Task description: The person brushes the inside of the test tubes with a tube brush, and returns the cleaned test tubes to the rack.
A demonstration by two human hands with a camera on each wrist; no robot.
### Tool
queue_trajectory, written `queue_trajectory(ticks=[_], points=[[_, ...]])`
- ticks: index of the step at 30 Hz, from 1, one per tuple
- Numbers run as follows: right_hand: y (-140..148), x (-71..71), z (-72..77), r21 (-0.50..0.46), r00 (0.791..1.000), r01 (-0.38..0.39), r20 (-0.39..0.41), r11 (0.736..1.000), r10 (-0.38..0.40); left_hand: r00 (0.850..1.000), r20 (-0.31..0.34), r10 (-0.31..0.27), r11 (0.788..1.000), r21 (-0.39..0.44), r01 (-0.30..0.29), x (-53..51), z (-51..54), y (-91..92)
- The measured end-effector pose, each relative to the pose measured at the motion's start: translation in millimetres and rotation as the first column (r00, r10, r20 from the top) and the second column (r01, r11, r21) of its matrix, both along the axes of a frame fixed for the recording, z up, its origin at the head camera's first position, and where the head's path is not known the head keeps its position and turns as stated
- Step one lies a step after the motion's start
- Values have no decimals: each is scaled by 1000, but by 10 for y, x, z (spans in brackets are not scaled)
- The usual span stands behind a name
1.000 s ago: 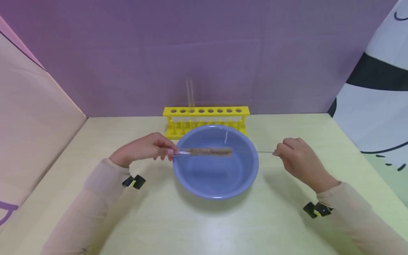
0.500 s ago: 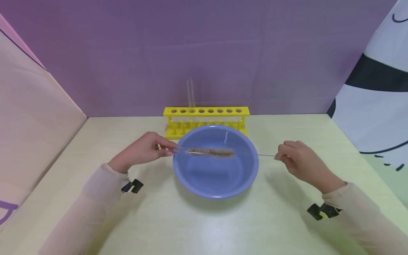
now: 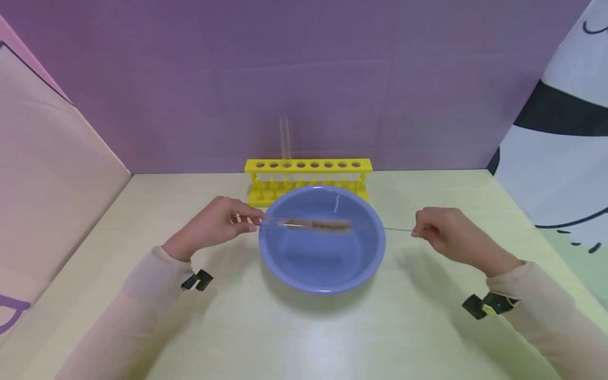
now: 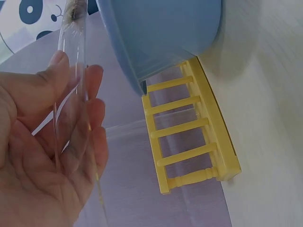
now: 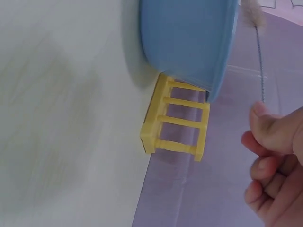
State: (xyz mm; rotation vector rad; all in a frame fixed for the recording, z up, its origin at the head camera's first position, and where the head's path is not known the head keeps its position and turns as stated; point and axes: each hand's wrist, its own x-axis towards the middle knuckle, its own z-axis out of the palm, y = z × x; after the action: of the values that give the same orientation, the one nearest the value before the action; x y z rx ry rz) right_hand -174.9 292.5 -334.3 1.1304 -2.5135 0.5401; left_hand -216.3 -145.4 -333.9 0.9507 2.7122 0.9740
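Note:
My left hand point(image 3: 216, 224) pinches a clear test tube point(image 4: 73, 45) near its end, thumb on one side and fingers on the other. The tube lies level above the blue basin point(image 3: 323, 290). A test tube brush point(image 3: 331, 226) with brown bristles is in line with it, its bristles at least partly inside the glass. On the right, my right hand point(image 3: 448, 229) pinches the brush's thin twisted wire handle point(image 5: 260, 61) between thumb and forefinger, the other fingers curled. The tube's far end is blurred against the basin.
Behind the basin stands a yellow test tube rack point(image 3: 309, 166), partly hidden by it. Another clear test tube point(image 3: 285, 138) stands upright on the rack. A purple backdrop point(image 3: 323, 84) rises at the table's back edge.
My right hand has shifted slightly to the right, and the bristles sit a little farther right. My left hand's fingers have changed their hold on the tube slightly.

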Motion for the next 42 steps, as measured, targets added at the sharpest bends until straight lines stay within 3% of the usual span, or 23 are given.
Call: queue_trajectory(ticks=[6, 10, 14, 19, 22, 25, 30, 36, 42], points=[[83, -74, 4, -38, 983, -64, 168, 997, 69, 997, -70, 13, 1000, 0, -13, 30, -39, -10], [108, -120, 53, -25, 953, -89, 287, 996, 92, 992, -122, 21, 1000, 4, -21, 55, -62, -8], [104, -159, 128, 0, 918, -87, 387, 996, 80, 978, -207, 28, 1000, 20, -24, 84, -107, -11], [118, -187, 200, 25, 894, -63, 446, 998, 46, 947, -320, 26, 999, 51, -10, 109, -177, -13], [128, -207, 229, 19, 889, -65, 456, 998, 49, 920, -391, 31, 998, 66, -5, 112, -200, -8], [150, -230, 254, 6, 866, -60, 497, 998, 49, 890, -453, 46, 997, 79, -11, 114, -214, 3], [204, -272, 299, -26, 819, -1, 574, 1000, 15, 850, -520, 83, 994, 99, -37, 116, -239, 47], [284, -301, 287, -87, 716, 38, 697, 996, 33, 822, -562, 89, 993, 116, -28, 81, -254, 119], [341, -298, 263, -123, 694, 34, 717, 992, 65, 787, -610, 93, 992, 122, -22, 85, -244, 145]])
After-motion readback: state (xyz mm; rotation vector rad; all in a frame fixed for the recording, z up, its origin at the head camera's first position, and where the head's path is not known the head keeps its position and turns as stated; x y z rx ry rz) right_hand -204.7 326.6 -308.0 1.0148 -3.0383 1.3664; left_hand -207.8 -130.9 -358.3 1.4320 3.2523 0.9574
